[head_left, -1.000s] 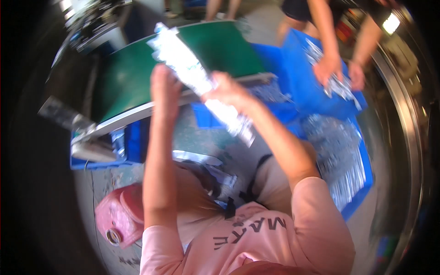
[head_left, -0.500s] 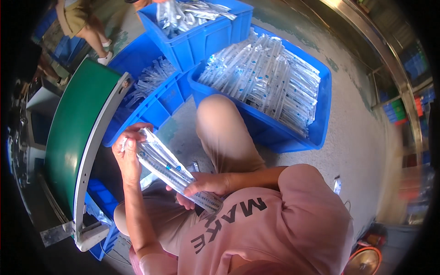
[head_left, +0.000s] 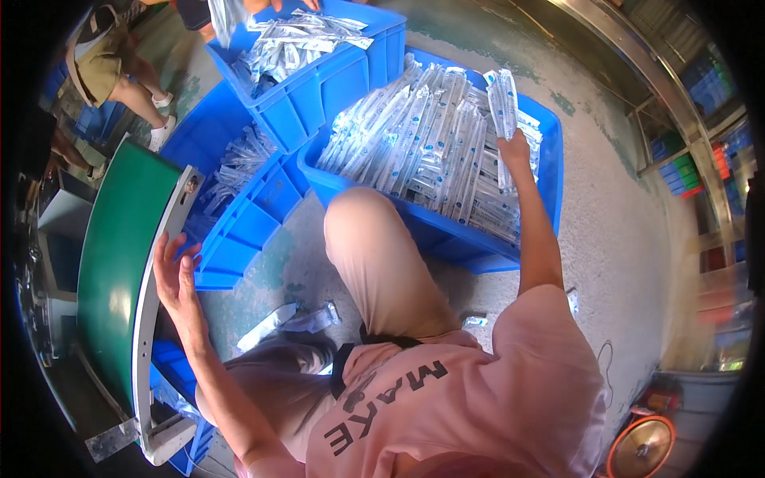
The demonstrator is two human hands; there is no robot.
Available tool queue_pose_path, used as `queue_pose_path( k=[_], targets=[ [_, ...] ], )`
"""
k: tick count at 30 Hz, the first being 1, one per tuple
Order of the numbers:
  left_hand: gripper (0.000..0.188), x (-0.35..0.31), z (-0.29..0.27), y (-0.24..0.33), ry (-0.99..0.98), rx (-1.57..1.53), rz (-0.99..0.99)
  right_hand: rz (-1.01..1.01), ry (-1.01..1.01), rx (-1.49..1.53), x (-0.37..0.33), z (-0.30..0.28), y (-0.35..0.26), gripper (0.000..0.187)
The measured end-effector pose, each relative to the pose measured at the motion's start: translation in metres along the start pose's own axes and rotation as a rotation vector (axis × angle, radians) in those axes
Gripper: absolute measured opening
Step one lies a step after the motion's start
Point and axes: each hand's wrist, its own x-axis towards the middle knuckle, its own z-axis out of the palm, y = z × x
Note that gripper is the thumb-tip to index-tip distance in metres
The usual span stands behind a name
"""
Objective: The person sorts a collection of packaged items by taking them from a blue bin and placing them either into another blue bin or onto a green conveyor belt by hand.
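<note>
My right hand [head_left: 514, 145] reaches over the large blue bin and grips a bundle of long, slim silvery sealed packets [head_left: 501, 103]. Beneath it, many clear and silver packets [head_left: 434, 143] with blue dots lie in rows inside the blue bin [head_left: 446, 225]. Off to the left, my left hand [head_left: 179, 275] hangs in the air beside the pale metal edge of a green conveyor belt [head_left: 119, 255]. Its fingers are spread and nothing is in them.
A smaller blue crate [head_left: 319, 84] of silver packets sits at the far side; another person's hand [head_left: 295, 6] is over it. Below it stands a blue bin [head_left: 239, 247] holding loose packets. Silvery packets [head_left: 275, 323] lie on the floor by my leg. A round orange-rimmed object [head_left: 641, 448] sits lower right.
My right hand has carried the packet bundle from my lap out over the large bin. My left hand has let go of the bundle and moved left, fingers opening.
</note>
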Motion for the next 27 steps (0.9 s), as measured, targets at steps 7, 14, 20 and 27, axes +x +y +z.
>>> queue_pose_path(
  k=[7,14,20,27],
  targets=[
    [0.050,-0.004,-0.007,-0.014,0.039,0.055,-0.081,0.078,0.071,0.025,0.032,0.068,0.014,0.045],
    [0.049,-0.003,-0.010,-0.027,0.096,-0.018,-0.131,-0.009,0.089,0.161,0.029,0.102,-0.002,0.043],
    [0.046,-0.008,-0.017,-0.032,0.020,0.023,-0.137,0.187,-0.001,-0.041,0.036,0.102,-0.018,0.041],
    [0.044,-0.018,-0.041,-0.036,0.127,-0.032,-0.183,-0.097,0.019,-0.132,0.017,0.087,-0.012,0.038]
  ],
)
